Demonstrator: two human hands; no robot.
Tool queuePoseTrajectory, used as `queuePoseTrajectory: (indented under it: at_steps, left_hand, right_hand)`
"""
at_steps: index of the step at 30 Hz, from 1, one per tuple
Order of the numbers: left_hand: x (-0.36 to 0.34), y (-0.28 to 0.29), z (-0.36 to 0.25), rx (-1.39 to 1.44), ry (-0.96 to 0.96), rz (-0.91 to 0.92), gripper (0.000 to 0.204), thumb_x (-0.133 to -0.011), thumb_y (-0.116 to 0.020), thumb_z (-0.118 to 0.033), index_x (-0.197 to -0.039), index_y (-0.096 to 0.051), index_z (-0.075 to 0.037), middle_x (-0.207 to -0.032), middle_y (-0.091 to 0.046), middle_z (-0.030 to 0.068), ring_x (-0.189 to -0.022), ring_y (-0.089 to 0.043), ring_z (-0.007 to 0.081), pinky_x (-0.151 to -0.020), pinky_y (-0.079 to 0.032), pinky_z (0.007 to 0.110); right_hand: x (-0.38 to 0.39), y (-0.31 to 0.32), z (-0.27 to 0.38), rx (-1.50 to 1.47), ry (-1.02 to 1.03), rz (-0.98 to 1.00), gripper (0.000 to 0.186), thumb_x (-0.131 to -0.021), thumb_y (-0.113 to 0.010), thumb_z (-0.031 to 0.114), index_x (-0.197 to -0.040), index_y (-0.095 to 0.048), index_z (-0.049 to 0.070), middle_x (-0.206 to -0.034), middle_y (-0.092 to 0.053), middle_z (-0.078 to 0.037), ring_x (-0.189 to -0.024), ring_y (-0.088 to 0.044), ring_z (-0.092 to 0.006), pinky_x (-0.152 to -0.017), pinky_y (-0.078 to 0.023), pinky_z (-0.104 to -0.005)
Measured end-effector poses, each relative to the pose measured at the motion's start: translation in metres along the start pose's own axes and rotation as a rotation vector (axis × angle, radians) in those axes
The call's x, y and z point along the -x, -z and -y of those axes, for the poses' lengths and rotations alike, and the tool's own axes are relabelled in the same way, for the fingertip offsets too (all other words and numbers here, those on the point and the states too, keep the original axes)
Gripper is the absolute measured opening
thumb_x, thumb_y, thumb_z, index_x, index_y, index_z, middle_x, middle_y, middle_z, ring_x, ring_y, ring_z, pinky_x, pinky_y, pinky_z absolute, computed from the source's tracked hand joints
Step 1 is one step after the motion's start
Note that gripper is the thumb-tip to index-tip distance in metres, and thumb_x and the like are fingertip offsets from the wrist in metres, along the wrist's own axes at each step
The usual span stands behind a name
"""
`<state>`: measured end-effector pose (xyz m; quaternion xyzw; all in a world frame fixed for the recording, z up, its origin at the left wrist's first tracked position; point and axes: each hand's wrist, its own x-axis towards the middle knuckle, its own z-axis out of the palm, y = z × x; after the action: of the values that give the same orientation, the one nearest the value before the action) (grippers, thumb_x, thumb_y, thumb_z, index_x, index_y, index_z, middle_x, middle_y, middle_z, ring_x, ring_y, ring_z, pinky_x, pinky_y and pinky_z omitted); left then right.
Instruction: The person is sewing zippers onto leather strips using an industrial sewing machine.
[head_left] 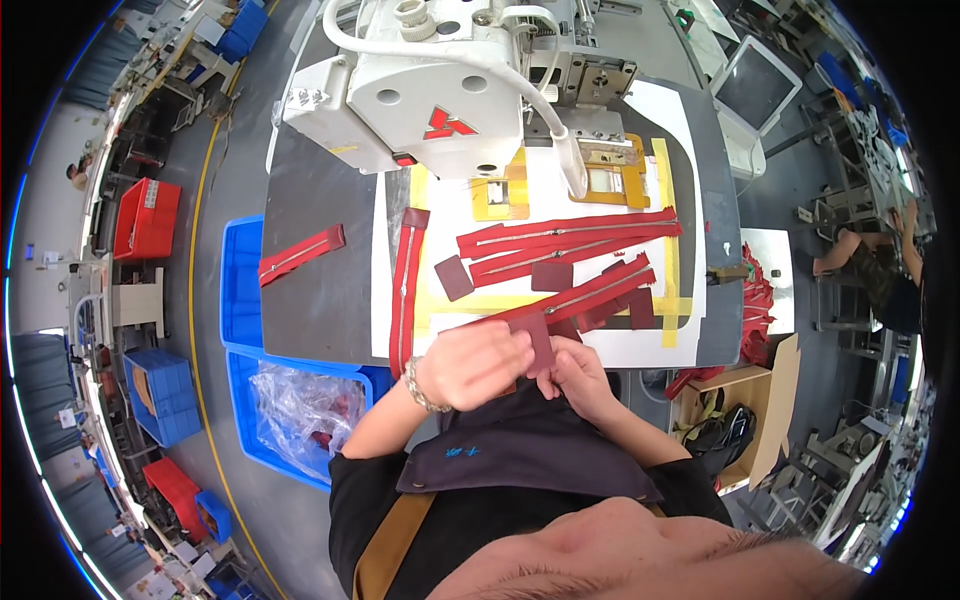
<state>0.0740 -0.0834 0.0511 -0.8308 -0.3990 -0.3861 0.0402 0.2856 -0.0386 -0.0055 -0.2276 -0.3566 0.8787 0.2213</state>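
Observation:
A small dark red fabric or leather patch is held up at the table's near edge. The fingers of my left hand close on its left side, and my right hand pinches its lower right. Just beyond my hands, a red zipper lies slanted among loose dark red patches. Two more red zippers are farther off, beside a square patch and another patch. To the left, a red zipper with a patch at its end runs toward me.
A white industrial sewing machine stands at the far side, with yellow clamp frames below it. Another zipper lies on the dark tabletop at left. Blue bins stand left of the table; a cardboard box is at right.

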Motion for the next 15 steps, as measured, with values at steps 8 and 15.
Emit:
queuePoseTrajectory:
  at_steps: [8, 15]
  left_hand:
    - [0.02, -0.023, -0.027, -0.056, -0.171, -0.008, 0.022, -0.069, -0.069, -0.005, -0.09, -0.071, 0.0, -0.095, -0.07, 0.0125, -0.08, -0.068, 0.0237, -0.08, -0.058, 0.035]
    - [0.011, -0.032, -0.041, 0.187, 0.349, -0.091, 0.024, -0.066, -0.079, -0.008, -0.089, -0.071, -0.007, -0.1, -0.063, 0.007, -0.081, -0.065, 0.0207, -0.07, -0.055, 0.031]
  right_hand:
    - [-0.004, 0.005, 0.018, 0.033, -0.01, 0.0, 0.009, -0.09, -0.065, 0.008, -0.094, -0.063, 0.0, -0.081, -0.063, -0.001, -0.057, -0.05, -0.0014, -0.048, -0.036, -0.0158]
    - [0.001, 0.007, 0.007, 0.113, 0.215, -0.099, 0.002, -0.089, -0.064, 0.001, -0.09, -0.063, 0.0, -0.081, -0.063, -0.001, -0.068, -0.055, -0.0026, -0.058, -0.042, -0.0174]
